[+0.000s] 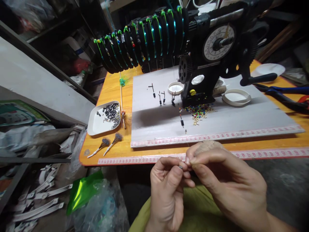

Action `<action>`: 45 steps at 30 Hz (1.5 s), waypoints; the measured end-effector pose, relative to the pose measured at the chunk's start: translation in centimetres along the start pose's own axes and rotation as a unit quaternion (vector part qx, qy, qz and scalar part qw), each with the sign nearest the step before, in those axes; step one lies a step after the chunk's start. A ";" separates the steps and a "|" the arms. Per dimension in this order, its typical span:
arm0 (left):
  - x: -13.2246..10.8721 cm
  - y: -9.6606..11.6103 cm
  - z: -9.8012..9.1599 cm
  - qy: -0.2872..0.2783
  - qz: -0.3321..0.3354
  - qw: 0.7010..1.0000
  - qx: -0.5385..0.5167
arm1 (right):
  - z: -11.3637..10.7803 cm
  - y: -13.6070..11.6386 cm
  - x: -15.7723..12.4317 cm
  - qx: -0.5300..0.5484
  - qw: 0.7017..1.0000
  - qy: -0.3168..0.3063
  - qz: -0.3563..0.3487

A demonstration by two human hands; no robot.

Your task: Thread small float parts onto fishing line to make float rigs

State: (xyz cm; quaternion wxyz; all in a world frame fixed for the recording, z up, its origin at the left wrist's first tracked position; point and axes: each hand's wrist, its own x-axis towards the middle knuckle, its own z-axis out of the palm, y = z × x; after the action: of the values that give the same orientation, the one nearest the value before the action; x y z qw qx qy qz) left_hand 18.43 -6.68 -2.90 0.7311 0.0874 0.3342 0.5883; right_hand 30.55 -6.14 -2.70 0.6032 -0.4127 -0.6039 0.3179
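Just in front of the table edge, my left hand (pixel 169 190) and my right hand (pixel 229 180) meet at their fingertips. Between the left thumb and forefinger shows a tiny grey piece (pixel 180 167), too small to name. My right thumb and forefinger are pinched together, and whatever they hold is hidden. Beyond the hands, a small black cylinder (pixel 182 122) hangs below a few coloured beads. A heap of coloured beads and brass-coloured small parts (pixel 200 112) lies on the grey board (pixel 154 125), near several more black cylinders on short stems.
A black hand-cranked machine (pixel 205 64) with a dial and a row of line-wound spools (pixel 145 42) stands on the board. To the left, a white tray (pixel 93 127) holds black cylinders. Pliers (pixel 285 93) lie at right. A measuring tape (pixel 145 159) runs along the table edge.
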 end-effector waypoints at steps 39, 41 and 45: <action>-0.1 1.1 -3.5 -0.195 0.294 0.899 0.258 | -1.8 1.1 1.9 -0.217 0.957 -0.104 -0.162; -0.2 1.1 -3.7 -0.241 0.248 0.912 0.221 | -3.2 2.2 2.9 -0.358 0.918 -0.048 -0.164; 0.3 1.1 -3.9 -0.230 0.242 0.916 0.223 | -6.2 3.8 5.2 -0.440 0.889 -0.021 -0.127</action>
State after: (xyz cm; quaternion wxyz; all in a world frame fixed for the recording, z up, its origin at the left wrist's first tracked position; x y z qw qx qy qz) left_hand 15.34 -7.11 -5.41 0.5845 0.4589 0.2481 0.6215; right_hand 37.48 -0.48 -3.22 0.3820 -0.5491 -0.7416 -0.0510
